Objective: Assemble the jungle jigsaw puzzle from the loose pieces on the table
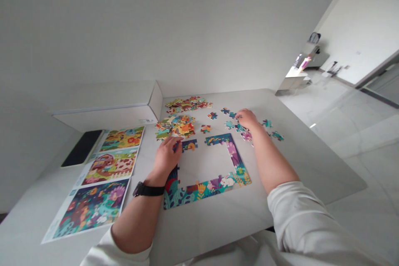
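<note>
- Left hand (166, 158): fingers (175, 143) loosely together, tips at a blue-and-orange piece (190, 145) near the top-left end of the border; cannot tell whether gripped.
- Right hand (247, 119): fingers curled together, down among teal and pink pieces (240, 129) right of the border; cannot tell whether clamped on one.
- Border (205, 191): partly joined puzzle edge, flat on the table (299, 162), between both hands. Bottom run shows a white rabbit (227, 181) among leaves. Right side climbs to a short top section; left side sits below the left hand.
- Piles (187, 104): two heaps of mixed pieces beyond the border, one behind the other, the nearer just beyond the left fingertips.
- Loose pieces (212, 115): scattered singly, face up, between the piles and the border and out to the right.
- Sheets (90, 208): three printed puzzle pictures in a column left of the left arm.
- Phone (81, 148): dark, just left of the sheets.
- Box (106, 108): white, beyond the sheets.
- Watch (149, 190): black, on left wrist.
- Sleeves (296, 216): white, pushed back on both forearms.
</note>
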Demonstrator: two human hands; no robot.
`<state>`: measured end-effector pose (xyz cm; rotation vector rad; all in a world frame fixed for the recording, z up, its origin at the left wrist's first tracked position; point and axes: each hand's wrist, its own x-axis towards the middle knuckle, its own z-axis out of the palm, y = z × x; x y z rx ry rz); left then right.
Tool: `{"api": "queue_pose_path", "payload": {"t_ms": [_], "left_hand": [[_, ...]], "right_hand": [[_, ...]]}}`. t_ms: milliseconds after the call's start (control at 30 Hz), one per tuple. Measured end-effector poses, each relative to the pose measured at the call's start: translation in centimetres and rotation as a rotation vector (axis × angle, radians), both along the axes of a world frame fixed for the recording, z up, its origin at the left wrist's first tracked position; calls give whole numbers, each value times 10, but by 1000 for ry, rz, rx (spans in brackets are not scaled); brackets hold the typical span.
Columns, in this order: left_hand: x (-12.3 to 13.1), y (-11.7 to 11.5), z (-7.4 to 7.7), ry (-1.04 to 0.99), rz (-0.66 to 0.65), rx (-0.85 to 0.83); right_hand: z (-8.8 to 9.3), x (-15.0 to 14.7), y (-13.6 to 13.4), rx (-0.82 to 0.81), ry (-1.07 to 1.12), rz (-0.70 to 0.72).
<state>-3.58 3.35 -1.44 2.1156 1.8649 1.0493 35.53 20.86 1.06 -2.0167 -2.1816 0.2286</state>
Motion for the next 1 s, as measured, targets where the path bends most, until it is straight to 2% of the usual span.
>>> {"api": "queue_pose_path", "payload": {"t_ms": [133,333,533,700,867,1000], "left_hand": [[-1,1,-2,4,-7,-1],[0,2,-3,7,-13,12],[0,1,-2,-9,-20,11],[1,0,-2,-19,-18,14],[2,1,-2,-16,-20,37],[3,0,-1,-24,-29,35]], "right_hand": [[-1,-5,-1,71,-7,10],[-8,-11,-1,66,-31,33],[-13,-9,6,92,94,34],[-16,-5,8,182,245,37],[-6,-3,8,174,352,67],[17,-1,3,264,572,85]]}}
